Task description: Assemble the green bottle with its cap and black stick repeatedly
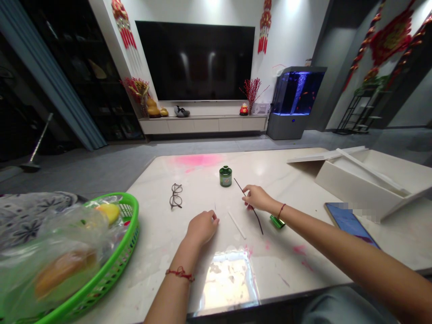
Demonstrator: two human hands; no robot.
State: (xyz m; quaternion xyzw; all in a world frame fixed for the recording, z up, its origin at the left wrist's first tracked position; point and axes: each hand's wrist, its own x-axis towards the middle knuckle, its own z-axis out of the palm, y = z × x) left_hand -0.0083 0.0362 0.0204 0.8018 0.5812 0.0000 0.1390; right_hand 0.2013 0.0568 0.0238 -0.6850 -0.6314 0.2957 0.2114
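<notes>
My right hand (257, 198) pinches a thin, dark, slightly bent stick (258, 220) near its middle; one end points toward a small green glass bottle (225, 177). The bottle stands upright, apart from the stick. My left hand (201, 226) rests low over the table with its fingers curled together. Whatever it may hold is hidden, though a faint thin line shows just above its fingertips. Between my hands lies a thin white stick (236, 225). A shiny green object (277, 222) sits beneath my right wrist, its kind unclear.
Glasses (176, 196) lie on the marble-look table (151, 234), left of the bottle. A green basket (132, 225) with bagged food fills the left side. At right are a phone (349, 222) and an open white box (357, 191). Pink stains mark the tabletop.
</notes>
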